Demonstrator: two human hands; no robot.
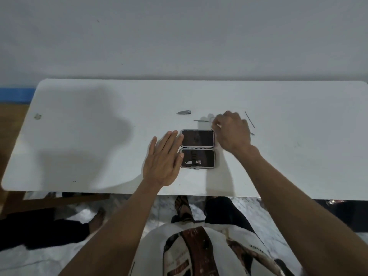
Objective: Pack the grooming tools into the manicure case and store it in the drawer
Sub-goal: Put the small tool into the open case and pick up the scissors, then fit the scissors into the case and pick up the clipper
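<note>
The manicure case (198,149) lies open on the white table (99,136), two dark halves one behind the other; a small clipper (192,162) sits in the near half. My left hand (164,159) rests flat, fingers spread, against the case's left side. Behind the case's right corner my right hand (232,131) pinches the end of a thin metal tool (202,120) that points left. A nail clipper (184,112) lies farther back. A long thin rod (249,119) lies to the right of my right hand, and another tool's tip (252,134) shows under it.
A plain wall rises behind the table. Below the near edge are my legs, a sandalled foot (184,208) and a marble floor. A wooden frame (59,200) stands under the table's left part. No drawer is in view.
</note>
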